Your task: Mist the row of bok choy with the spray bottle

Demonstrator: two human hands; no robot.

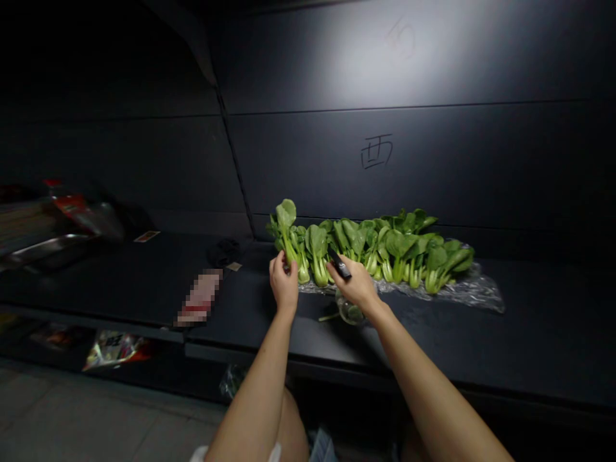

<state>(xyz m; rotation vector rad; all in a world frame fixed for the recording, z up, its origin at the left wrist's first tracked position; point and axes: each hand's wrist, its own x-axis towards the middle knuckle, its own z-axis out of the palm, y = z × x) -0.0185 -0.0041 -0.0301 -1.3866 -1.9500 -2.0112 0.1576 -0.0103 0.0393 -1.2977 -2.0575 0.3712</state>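
Observation:
My left hand (283, 285) is closed around the stalks of a bok choy (287, 224) at the left end of a row, its leaf pointing up. In my right hand (359, 282) is a black-handled tool (339, 263); its working end is hidden, so I cannot tell its kind. Several more bok choy (399, 250) stand side by side along the dark shelf, leaves toward the back panel. Beneath them lies a clear plastic sheet (481, 292). Just below my right hand sits a clear round container or bag (350, 312) with green bits, partly hidden by my wrist.
A dark back panel (308, 160) with a handwritten character rises behind the shelf (529, 346). Leftward are a blurred pink-and-red packet (199, 298), a dark bundle (224, 252), a metal tray (48, 247) and packaged goods. Bagged goods (118, 348) lie on the lower shelf.

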